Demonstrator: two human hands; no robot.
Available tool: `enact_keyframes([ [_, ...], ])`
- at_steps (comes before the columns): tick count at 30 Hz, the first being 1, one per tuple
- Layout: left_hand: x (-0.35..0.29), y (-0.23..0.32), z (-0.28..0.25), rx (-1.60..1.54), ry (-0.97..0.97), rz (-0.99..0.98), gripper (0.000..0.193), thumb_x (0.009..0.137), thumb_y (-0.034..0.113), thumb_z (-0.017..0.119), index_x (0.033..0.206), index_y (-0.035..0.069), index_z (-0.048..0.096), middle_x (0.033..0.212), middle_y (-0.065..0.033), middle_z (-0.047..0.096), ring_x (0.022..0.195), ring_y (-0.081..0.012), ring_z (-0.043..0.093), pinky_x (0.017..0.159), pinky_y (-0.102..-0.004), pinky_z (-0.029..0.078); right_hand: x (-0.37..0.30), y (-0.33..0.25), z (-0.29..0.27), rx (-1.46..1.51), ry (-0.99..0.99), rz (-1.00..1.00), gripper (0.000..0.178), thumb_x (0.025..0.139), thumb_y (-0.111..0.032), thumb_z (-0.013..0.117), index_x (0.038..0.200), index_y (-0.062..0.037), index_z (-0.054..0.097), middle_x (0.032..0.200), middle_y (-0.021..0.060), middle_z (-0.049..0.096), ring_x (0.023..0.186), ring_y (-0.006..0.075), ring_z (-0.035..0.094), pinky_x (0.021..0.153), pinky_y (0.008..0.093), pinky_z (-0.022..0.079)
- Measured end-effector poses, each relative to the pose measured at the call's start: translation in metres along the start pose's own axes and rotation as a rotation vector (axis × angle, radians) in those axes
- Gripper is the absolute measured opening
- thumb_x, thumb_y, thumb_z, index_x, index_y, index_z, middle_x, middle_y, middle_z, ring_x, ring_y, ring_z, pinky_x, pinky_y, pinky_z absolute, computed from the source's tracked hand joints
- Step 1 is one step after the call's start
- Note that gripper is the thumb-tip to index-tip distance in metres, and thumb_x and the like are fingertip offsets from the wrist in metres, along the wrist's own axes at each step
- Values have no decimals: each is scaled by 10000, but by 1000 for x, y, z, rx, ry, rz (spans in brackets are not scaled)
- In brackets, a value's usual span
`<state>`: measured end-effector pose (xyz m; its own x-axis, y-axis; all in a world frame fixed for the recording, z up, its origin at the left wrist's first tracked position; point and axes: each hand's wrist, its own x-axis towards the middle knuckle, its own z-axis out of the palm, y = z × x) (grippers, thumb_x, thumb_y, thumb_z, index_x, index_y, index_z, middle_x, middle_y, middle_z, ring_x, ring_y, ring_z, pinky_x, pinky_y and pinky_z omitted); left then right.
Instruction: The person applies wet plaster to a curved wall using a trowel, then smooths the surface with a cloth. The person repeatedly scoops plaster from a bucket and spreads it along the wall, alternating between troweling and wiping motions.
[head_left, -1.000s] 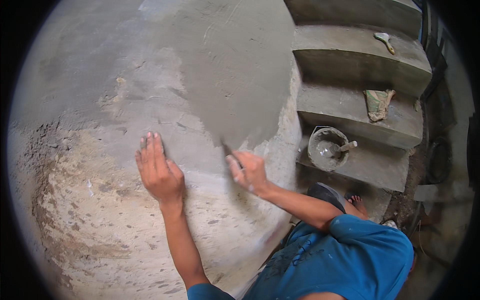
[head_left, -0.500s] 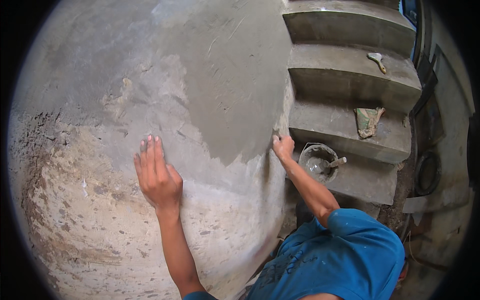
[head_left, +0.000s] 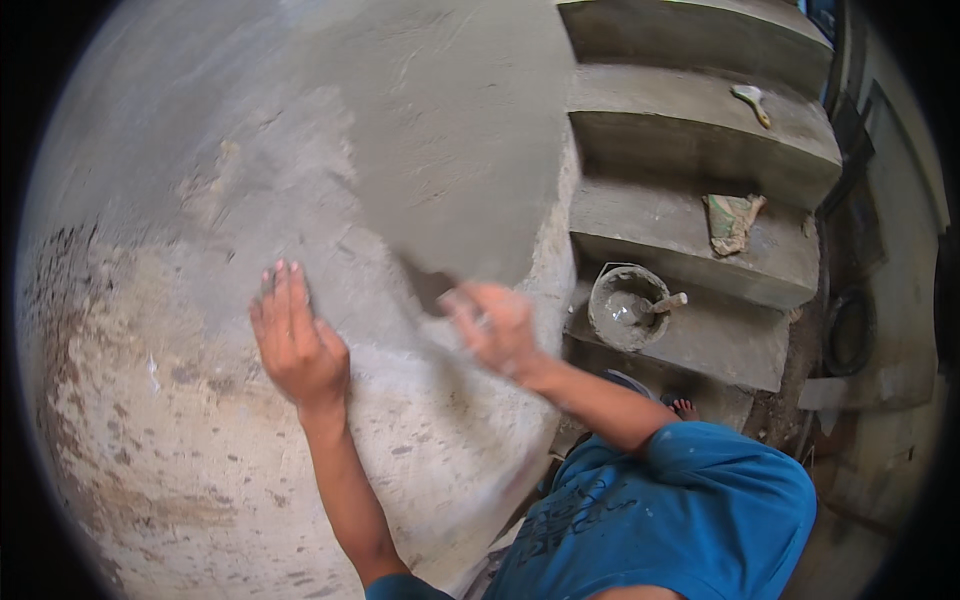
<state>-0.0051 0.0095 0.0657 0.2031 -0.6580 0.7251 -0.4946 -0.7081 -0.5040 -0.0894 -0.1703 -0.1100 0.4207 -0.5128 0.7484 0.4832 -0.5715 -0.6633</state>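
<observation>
Right grip (head_left: 495,330) has moved from the right-hand border of the fresh plaster (head_left: 470,130), beside the steps (head_left: 690,208), to its lower left end. Left grip (head_left: 298,350) remains flat on the wall (head_left: 430,450), palm down, fingers extended and nearly together, holding nothing.

Tool position: a dark, flat trowel (head_left: 427,286) projects up and left from the right grip, over the lower tip of the plaster. Fingers are closed around its rear end. Motion blur obscures the blade outline; whether the edge touches the surface cannot be told.

Handling characteristics (judged): the trowel should be light and thin, stiff across its width, with perhaps slight flex toward the front edge. Damage is unlikely, but wet residue could make it slippery. Hold it at the rear, fingers wrapped, clear of the edge; keep the wrist free to set the blade angle. Plaster is presumably soft and easily scored; apply even pressure.

Adjacent items: a bucket (head_left: 598,322) with a light-coloured handle (head_left: 672,302) leaning out stands on a step. Higher steps carry a crumpled packet (head_left: 732,224) and a brush (head_left: 751,103).
</observation>
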Motion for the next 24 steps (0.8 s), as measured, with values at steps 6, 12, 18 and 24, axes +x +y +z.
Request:
enact_keyframes([
  [6, 0, 2, 4, -1, -4, -40, 618, 819, -40, 546, 1410, 69, 690, 1448, -99, 694, 1414, -306, 604, 1246, -522, 408, -42, 171, -26, -428, 213, 862, 341, 973, -323, 727, 1112, -18, 795, 849, 278, 735, 757, 391, 733, 735, 467, 561],
  [12, 5, 4, 4, 12, 13, -29, 623, 822, -53, 546, 1415, 76, 689, 1452, -96, 692, 1427, -288, 593, 1255, -505, 402, -62, 152, 26, -324, 144, 610, 337, 979, -340, 725, 1037, -13, 786, 836, 294, 717, 760, 452, 716, 703, 499, 548],
  [18, 0, 2, 5, 21, 7, -18, 645, 812, -29, 542, 1432, 82, 683, 1482, -95, 674, 1440, -287, 582, 1256, -506, 396, -49, -8, 50, 73, 81, 93, 260, 959, -168, 749, 1066, 68, 751, 809, 224, 731, 634, 316, 695, 585, 399, 544],
  [24, -2, -2, 2, -3, -1, -2, 649, 815, 8, 521, 1440, 77, 680, 1498, -99, 664, 1435, -297, 586, 1251, -512, 388, -58, 15, 1, 93, -31, 336, 295, 989, -237, 751, 1083, 39, 791, 875, 205, 775, 710, 263, 754, 648, 366, 566],
])
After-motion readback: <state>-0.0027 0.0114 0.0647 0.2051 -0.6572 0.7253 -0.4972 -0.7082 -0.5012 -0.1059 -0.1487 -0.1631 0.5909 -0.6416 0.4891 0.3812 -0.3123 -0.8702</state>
